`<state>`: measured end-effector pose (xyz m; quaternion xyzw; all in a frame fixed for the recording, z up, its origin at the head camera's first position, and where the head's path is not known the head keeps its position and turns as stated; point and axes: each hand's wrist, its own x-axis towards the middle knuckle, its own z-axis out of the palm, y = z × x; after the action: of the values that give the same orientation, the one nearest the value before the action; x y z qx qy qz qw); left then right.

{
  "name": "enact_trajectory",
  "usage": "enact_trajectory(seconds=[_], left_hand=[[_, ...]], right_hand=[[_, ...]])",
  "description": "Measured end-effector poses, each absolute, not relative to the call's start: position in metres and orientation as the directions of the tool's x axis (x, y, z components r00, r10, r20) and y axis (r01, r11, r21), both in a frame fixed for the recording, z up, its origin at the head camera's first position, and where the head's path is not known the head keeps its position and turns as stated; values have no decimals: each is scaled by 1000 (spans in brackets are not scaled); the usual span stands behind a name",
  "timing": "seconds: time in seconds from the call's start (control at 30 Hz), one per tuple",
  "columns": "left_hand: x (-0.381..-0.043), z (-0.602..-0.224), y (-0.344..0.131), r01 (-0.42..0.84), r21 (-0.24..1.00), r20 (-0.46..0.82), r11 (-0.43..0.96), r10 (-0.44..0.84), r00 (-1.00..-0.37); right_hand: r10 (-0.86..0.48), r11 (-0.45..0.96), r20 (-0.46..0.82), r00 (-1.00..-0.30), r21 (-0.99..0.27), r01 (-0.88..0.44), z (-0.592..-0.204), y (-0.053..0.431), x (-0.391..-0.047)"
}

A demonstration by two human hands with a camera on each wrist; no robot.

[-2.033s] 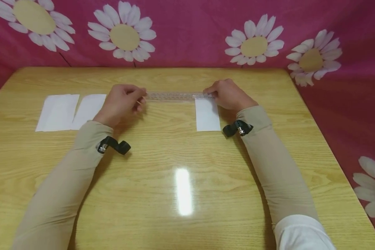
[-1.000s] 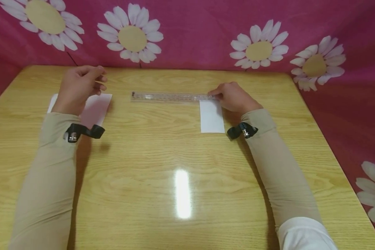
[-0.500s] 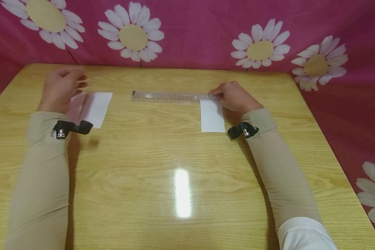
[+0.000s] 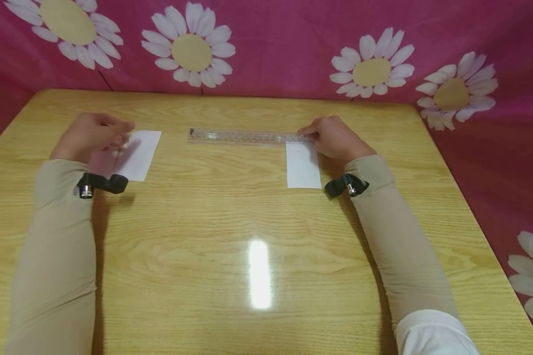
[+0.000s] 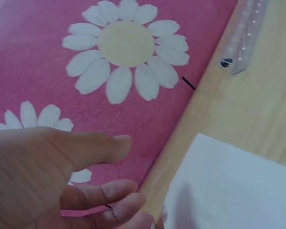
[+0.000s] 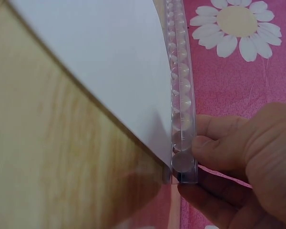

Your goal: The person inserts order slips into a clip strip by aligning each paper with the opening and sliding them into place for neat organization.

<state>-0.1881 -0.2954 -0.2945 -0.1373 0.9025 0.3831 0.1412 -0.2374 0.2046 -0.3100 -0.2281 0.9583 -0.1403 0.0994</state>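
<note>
1. At six o'clock, nearest, the table (image 4: 195, 256) was seen.
2. At half past two, a sheet (image 4: 303, 167) was met along its far edge by the clear strip (image 4: 240, 136); whether it was slotted in or merely overlapped could not be told.
3. Just above nine o'clock, two more were laid: a left sheet (image 4: 144, 155) and a shaded sheet (image 4: 102, 163), partly hidden.
4. Over these the left hand (image 4: 89, 133) was held, thumb and fingers loosely parted, nothing visibly gripped.
5. At two o'clock, the strip's end was pinched by the right hand (image 4: 337, 140).
6. The strip was laid from ten o'clock to half past one. Seemingly, it was being steadied while another sheet was reached for; a light pinch at a paper edge would be called for next.
7. No brand or writing could be read; at twelve o'clock, only printed daisies were shown on the curtain (image 4: 275, 44).
</note>
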Motion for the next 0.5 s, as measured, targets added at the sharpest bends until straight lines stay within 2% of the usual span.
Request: enact_trajectory(seconds=[0.17, 0.5], left_hand=[[-184, -293, -293, -312, 537, -380, 784, -105, -919], [-176, -289, -286, -317, 415, -371, 853, -159, -915]], right_hand=[[-465, 858, -126, -876, -309, -411, -310, 205, -238], [-463, 861, -122, -878, -299, -412, -311, 204, -238]])
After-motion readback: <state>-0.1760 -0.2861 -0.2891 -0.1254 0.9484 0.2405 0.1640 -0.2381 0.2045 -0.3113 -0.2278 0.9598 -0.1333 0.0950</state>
